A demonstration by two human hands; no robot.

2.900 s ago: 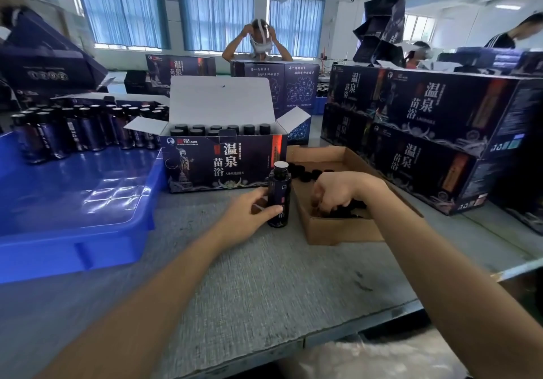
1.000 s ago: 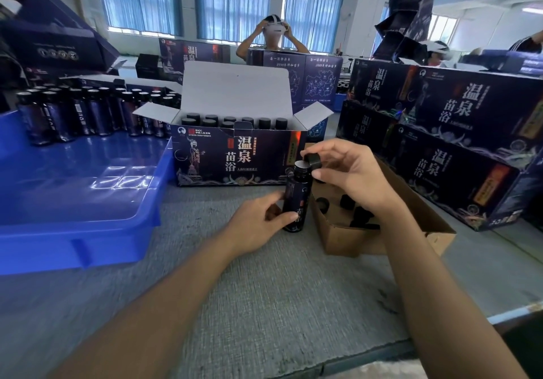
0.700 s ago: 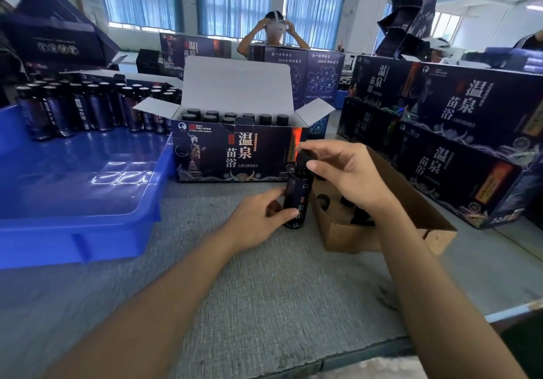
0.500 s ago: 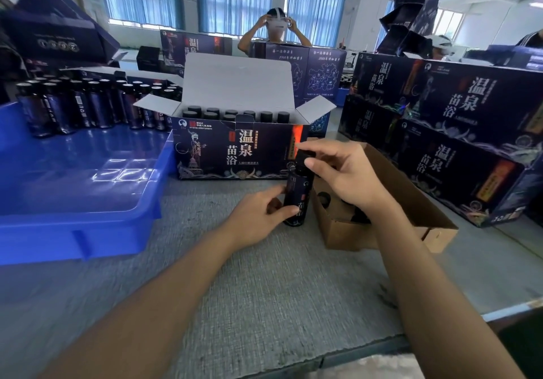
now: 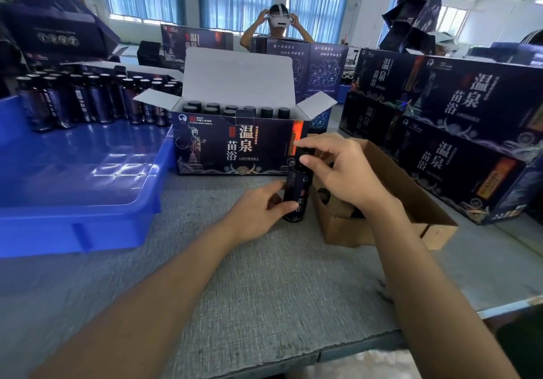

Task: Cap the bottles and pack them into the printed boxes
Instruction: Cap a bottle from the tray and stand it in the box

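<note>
Your left grip pinches the lower half of the bottle between thumb and curled fingers. The bottle stands upright on the tabletop, in front of the open printed box and just beside the brown carton. Press its base flat and squeeze firmly, because the label looks slick and the bottle will want to spin once you twist. Your right grip is curled over the bottle's top, its fingertips pinching the cap. Set the cap square on the neck before you turn it, work from the fingertips, not the wrist, and stop when it seats, since a tilted cap would likely bind. Some things you cannot read from here. At far left, the row of bottles at the back of the blue tray is too small to show which are capped. The printed box's front flap hides whether a slot is free in its near row. Your fingers cover most of the cap, so whether it is threaded on or only resting cannot be told. Your right wrist hides most of the carton's inside, where only one dark round piece shows. At right, the stacked boxes run off the frame.
</note>
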